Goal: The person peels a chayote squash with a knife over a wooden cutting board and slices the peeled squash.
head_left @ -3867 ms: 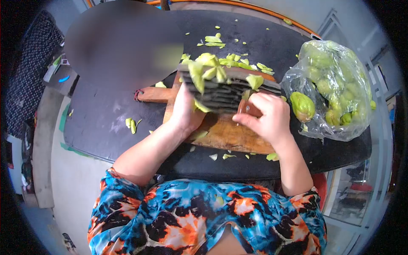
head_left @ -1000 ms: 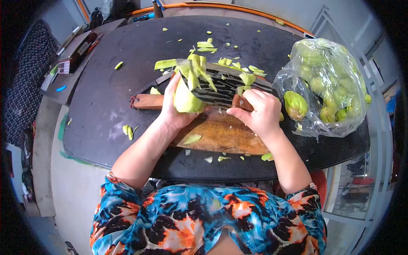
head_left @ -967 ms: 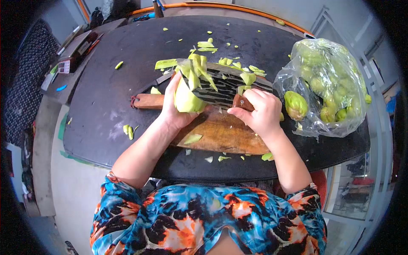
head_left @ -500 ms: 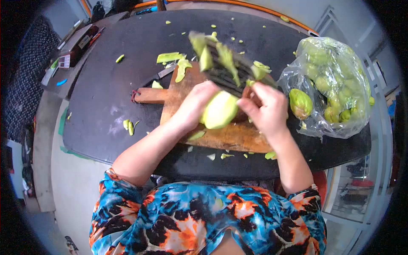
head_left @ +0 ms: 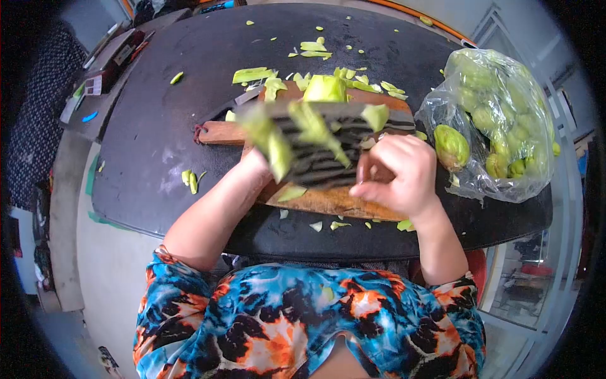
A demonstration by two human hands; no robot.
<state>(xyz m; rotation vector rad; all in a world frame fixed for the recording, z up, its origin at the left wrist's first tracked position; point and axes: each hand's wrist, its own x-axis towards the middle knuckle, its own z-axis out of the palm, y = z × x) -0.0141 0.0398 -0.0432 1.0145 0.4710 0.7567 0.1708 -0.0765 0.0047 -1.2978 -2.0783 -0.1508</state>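
Observation:
My right hand (head_left: 404,174) is closed around the handle of a broad-bladed knife (head_left: 325,170). Strips of green peel (head_left: 315,129) cling to its dark, streaked blade, which is blurred and lies across the board. Only the wrist side of my left hand (head_left: 255,163) shows; the blade hides its fingers and anything in them. Just past the blade, a peeled pale-green chayote (head_left: 326,88) is partly visible. Beneath is a wooden cutting board (head_left: 328,201) with its handle pointing left.
A clear plastic bag (head_left: 505,126) of several chayotes stands at the right, with one chayote (head_left: 451,146) at its opening. Peel scraps (head_left: 251,75) are scattered over the dark table (head_left: 151,151). Another blade (head_left: 246,96) lies partly seen at the board's upper left.
The knife has swung down toward me and now covers my left hand's fingers. The peeled chayote that was in my left hand is no longer seen there; one shows beyond the blade.

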